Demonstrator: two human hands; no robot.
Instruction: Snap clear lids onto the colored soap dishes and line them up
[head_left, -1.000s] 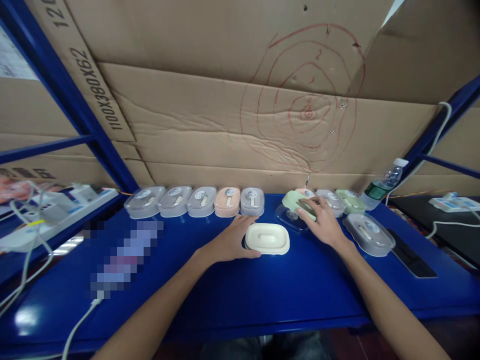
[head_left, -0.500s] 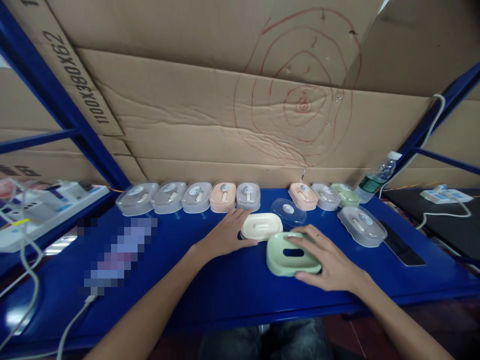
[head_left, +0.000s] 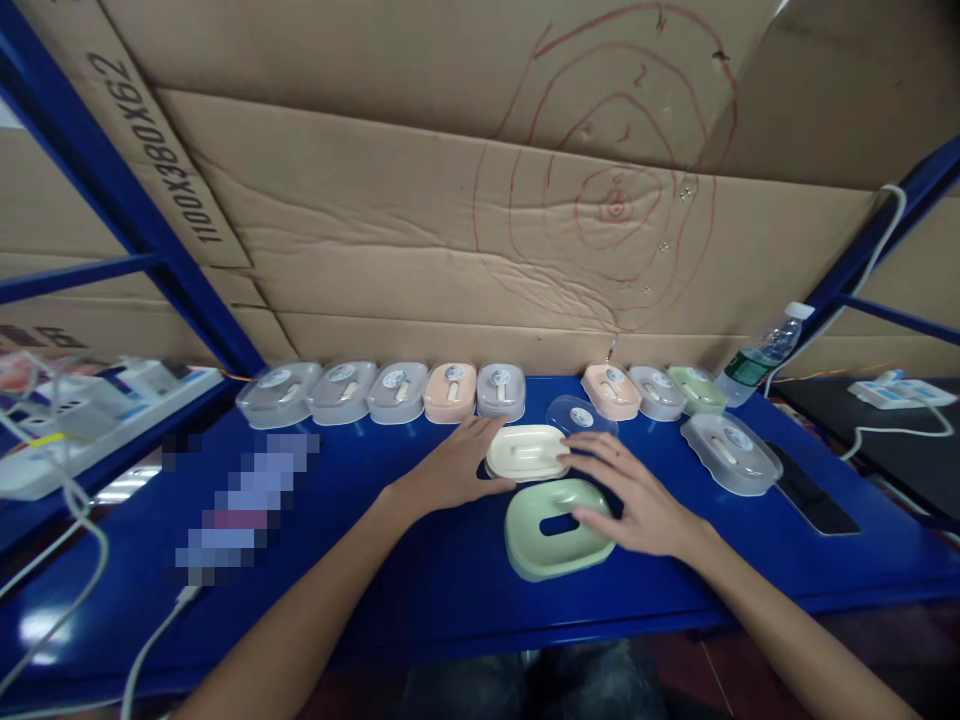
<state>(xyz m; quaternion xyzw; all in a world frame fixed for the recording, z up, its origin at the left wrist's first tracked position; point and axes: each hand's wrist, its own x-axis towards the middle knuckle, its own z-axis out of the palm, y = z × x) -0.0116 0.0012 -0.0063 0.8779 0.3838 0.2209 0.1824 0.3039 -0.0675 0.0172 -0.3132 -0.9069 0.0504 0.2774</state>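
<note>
A cream oval tray (head_left: 527, 455) with a raised bar in its middle lies on the blue table. My left hand (head_left: 457, 465) is at its left side, thumb and fingers spread around that end. My right hand (head_left: 637, 495) has its fingers apart, the fingertips at the cream tray's right end and the thumb over the green piece. Nearer the front edge rests the green oval piece (head_left: 525, 550), which has a slot through its centre. Behind the cream tray lies a clear lid (head_left: 559, 410) with a round sticker, partly behind my right fingers.
Lidded grey and peach boxes (head_left: 397, 395) stand along the cardboard wall. At the right are a peach box (head_left: 611, 392), a larger clear-lidded box (head_left: 731, 455), a bottle (head_left: 761, 355) and a dark flat slab (head_left: 817, 490). Cables (head_left: 150, 620) run at the left.
The green piece has moved left and nearer the front edge. My right hand has let go of it and reached up to the cream tray. My left hand has barely moved.
</note>
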